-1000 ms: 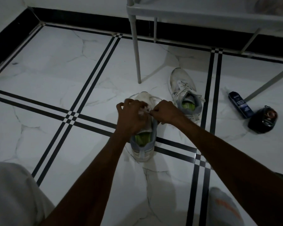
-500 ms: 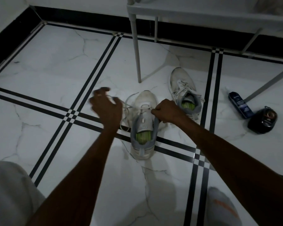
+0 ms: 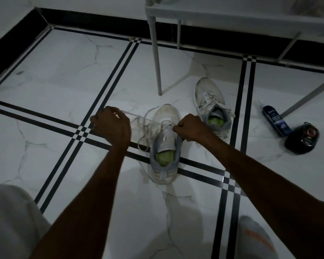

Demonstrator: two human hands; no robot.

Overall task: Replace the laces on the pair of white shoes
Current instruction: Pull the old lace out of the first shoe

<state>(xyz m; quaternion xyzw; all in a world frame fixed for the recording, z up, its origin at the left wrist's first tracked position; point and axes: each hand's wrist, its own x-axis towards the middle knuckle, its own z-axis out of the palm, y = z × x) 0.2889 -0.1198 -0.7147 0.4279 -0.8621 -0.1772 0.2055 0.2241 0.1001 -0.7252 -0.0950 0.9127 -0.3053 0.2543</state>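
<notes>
Lace (image 3: 138, 118), thin, limp, looping

- The left hand (image 3: 111, 126), which had been bunched with the other hand over the near shoe (image 3: 166, 143) at frame centre, swung out toward the left of the frame.
- It drew the lace (image 3: 138, 117) out leftward, leaving loose loops beside the shoe.

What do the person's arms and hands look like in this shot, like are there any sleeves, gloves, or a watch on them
Both forearms are bare all the way to the frame edge: no sleeves show. The left hand and the right hand wear no gloves, and no watch or bracelet shows on either wrist. Rings cannot be ruled out in the dim light.
</notes>
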